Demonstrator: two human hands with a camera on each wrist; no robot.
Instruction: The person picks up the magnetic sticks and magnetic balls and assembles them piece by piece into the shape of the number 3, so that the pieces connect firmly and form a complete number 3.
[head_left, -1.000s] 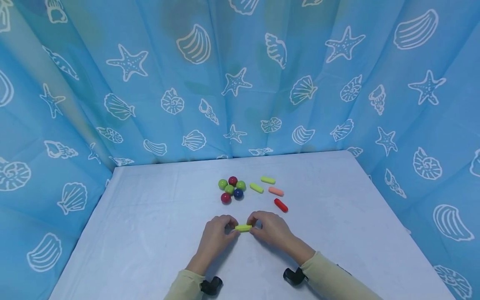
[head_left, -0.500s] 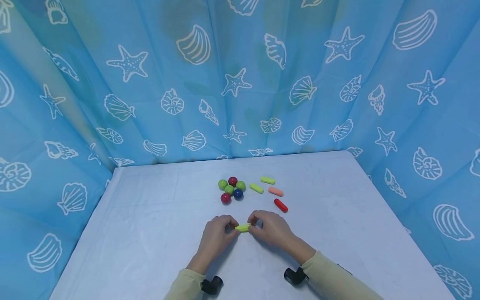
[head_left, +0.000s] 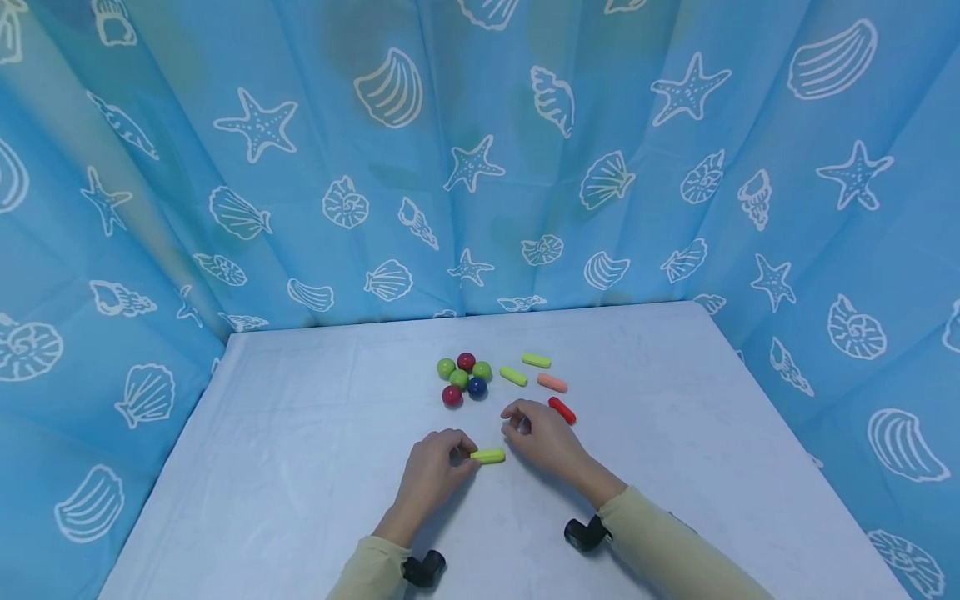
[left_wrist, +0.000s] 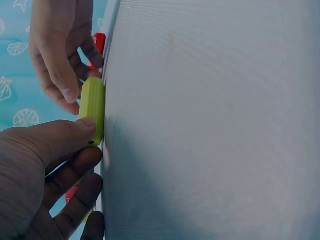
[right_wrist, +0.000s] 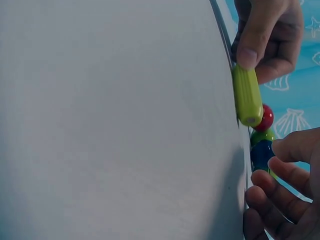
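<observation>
A ridged yellow-green stick (head_left: 492,456) with a small hole in its end lies on the table, pinched near its left end between the thumb and fingers of my left hand (head_left: 433,468). In the left wrist view the thumb presses on the stick's (left_wrist: 93,102) near end. My right hand (head_left: 546,440) hovers just right of the stick, apart from it, its fingers loosely bent and holding nothing. Close by the right hand is a red stick (head_left: 562,410). In the right wrist view, the stick's free end (right_wrist: 250,112) points toward the right hand's parted thumb and fingertips.
Behind the hands, red balls (head_left: 452,396), green balls (head_left: 482,371) and a dark blue ball (head_left: 477,387) cluster together. To their right lie two more yellow-green sticks (head_left: 513,376) and a salmon stick (head_left: 552,382). A blue curtain (head_left: 465,217) surrounds the white table (head_left: 300,467).
My right hand has let go of the stick's right end and moved a little up and to the right. The left hand stays put, still pinching the stick.
</observation>
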